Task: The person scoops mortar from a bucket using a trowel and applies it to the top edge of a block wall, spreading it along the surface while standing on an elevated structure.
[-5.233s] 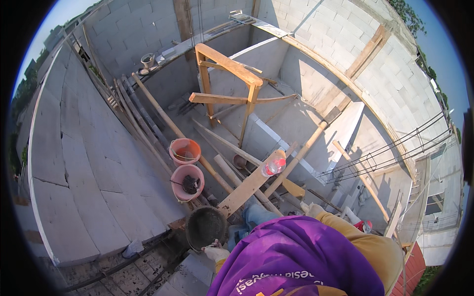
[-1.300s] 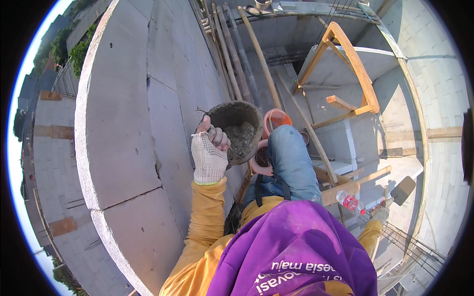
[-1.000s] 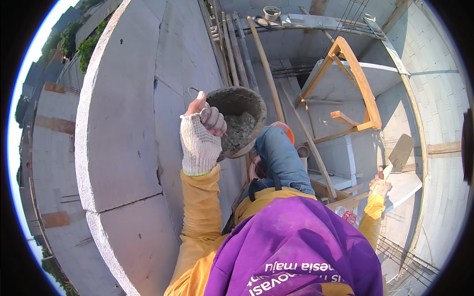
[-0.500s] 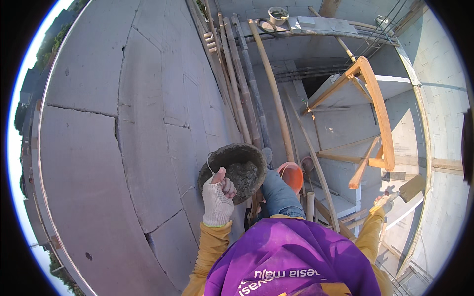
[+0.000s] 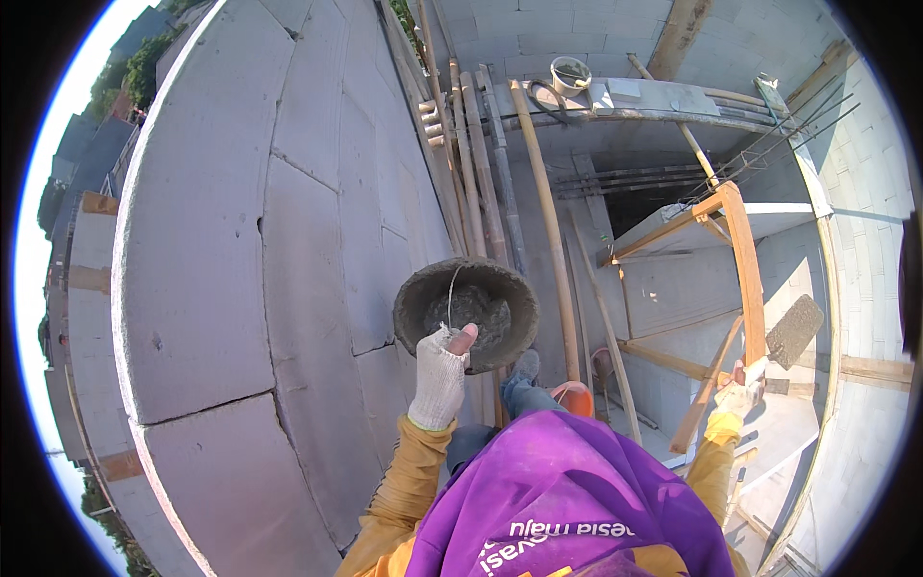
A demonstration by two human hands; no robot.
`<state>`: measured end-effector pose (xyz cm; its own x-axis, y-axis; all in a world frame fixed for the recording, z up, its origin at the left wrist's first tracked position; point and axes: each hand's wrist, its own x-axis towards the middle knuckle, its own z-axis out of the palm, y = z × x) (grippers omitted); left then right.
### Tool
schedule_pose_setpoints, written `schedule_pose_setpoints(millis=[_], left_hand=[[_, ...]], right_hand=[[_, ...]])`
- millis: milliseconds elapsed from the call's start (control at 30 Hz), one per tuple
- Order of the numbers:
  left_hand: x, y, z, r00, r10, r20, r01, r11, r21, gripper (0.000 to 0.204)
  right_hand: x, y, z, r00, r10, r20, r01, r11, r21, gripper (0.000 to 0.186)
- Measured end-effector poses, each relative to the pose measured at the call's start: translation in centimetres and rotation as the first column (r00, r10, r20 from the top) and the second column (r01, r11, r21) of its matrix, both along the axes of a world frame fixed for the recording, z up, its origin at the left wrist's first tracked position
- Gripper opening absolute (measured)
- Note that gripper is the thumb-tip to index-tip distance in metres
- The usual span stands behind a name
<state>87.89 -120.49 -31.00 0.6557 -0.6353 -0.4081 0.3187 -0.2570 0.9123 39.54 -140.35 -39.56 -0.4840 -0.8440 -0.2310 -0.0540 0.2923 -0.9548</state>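
My left hand [image 5: 441,381], in a white knitted glove with bare fingertips, is closed on the thin wire handle of a dark, mortar-crusted bucket [image 5: 413,306]. Wet grey mortar [image 5: 478,315] lies inside it. The bucket hangs beside the pale block wall [image 5: 317,317], above my legs. Off to the right, my right hand [image 5: 738,388], gloved too, grips a trowel [image 5: 796,332] by its handle. The trowel's flat blade is coated with grey mortar and points up and away. Right beside that hand is the lower end of an orange-brown wooden frame [image 5: 744,260].
An orange bucket [image 5: 575,397] stands by my legs. Bamboo poles [image 5: 543,221] lean along the wall ahead. At the far end a white bucket [image 5: 569,75] rests on a ledge near thin steel bars [image 5: 817,120]. Rooftops and trees show beyond the wall at left.
My view has shifted. The mortar bucket now sits slightly farther right, its wire handle upright over it. My right hand has risen with the trowel, whose blade points more upward.
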Motion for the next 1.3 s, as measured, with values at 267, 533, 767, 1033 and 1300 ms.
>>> schedule_pose_setpoints(millis=[267, 533, 767, 1033, 1300], left_hand=[[4.4, -5.0, 4.6, 0.984, -0.038, -0.173, 0.012, 0.989, -0.15, 0.047], [7.1, -7.0, 4.6, 0.965, -0.04, -0.258, -0.019, 0.974, -0.225, 0.048], [10.0, -8.7, 6.2, 0.971, -0.021, -0.239, -0.04, 0.968, -0.247, 0.05], [17.1, -12.9, 4.2, 0.965, 0.037, -0.26, -0.111, 0.955, -0.275, 0.051], [24.7, -22.0, 0.2, 0.945, 0.072, -0.319, -0.134, 0.975, -0.177, 0.048]], right_hand=[[-6.8, 0.5, 3.9, 0.974, -0.035, -0.224, 0.011, 0.994, -0.108, 0.04], [-13.8, 4.5, 8.4, 0.941, -0.206, -0.27, 0.172, 0.974, -0.146, 0.039], [-12.5, 4.2, 9.0, 0.953, -0.223, -0.206, 0.189, 0.966, -0.176, 0.038], [-6.7, 0.8, 5.0, 0.959, -0.255, -0.123, 0.239, 0.962, -0.131, 0.037], [3.2, -6.5, 1.3, 0.904, -0.416, -0.097, 0.412, 0.91, -0.052, 0.035]])
